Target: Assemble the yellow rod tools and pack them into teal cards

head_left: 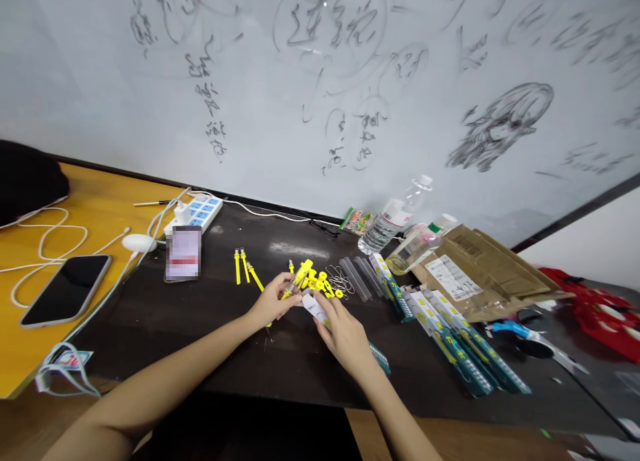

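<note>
My left hand point(273, 302) is closed in a pinch on a thin yellow stick-like part point(293, 285) over the dark table. My right hand point(345, 334) is closed on a long white and teal package point(314, 307) that reaches under the hand to the right. Just beyond both hands lies a pile of small yellow parts point(317, 279). Three loose yellow sticks point(244, 266) lie to the left of the pile. Thin wire hooks point(341, 278) and clear sleeves point(357, 277) lie to its right.
A row of several teal packages point(450, 331) runs to the right, with scissors point(530, 337) and flattened cardboard point(480, 267) beyond. Plastic bottles point(395, 224) lie at the wall. A power strip point(199, 214), a card point(183, 252), a phone point(67, 289) and white cables lie left.
</note>
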A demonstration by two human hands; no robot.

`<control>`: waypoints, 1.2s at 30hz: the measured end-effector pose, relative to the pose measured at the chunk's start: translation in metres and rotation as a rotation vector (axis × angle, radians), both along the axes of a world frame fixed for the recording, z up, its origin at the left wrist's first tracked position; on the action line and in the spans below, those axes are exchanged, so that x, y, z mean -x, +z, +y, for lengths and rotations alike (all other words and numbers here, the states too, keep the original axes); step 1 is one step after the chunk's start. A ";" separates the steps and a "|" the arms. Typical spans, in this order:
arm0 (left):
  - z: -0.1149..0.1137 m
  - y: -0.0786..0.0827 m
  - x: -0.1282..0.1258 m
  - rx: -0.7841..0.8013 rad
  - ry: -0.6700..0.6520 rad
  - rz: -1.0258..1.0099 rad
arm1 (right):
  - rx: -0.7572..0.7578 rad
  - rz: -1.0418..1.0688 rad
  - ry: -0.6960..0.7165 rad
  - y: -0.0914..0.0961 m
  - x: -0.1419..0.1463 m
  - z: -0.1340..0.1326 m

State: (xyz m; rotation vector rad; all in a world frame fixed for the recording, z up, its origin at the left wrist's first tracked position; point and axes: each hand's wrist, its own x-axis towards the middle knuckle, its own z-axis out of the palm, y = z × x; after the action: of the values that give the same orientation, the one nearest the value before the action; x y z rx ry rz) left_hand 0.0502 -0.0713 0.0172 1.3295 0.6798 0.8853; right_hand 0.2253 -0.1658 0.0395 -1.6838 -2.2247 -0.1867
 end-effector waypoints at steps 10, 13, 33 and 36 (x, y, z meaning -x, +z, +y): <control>0.000 0.001 0.001 -0.019 -0.061 -0.111 | 0.028 0.049 0.064 0.010 0.004 0.001; -0.003 0.000 0.003 -0.108 -0.083 -0.039 | 0.016 0.056 0.087 0.012 0.006 0.002; -0.006 0.004 0.009 -0.591 -0.150 0.281 | -0.017 -0.096 0.182 0.014 -0.015 -0.008; -0.008 0.005 0.008 -0.574 -0.196 0.314 | -0.021 -0.112 0.194 0.016 -0.014 -0.012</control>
State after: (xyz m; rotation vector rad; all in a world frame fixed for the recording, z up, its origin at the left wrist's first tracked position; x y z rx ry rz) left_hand 0.0417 -0.0791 0.0223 2.0435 0.5359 0.7427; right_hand 0.2393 -0.1778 0.0553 -1.4684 -2.4424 -0.2597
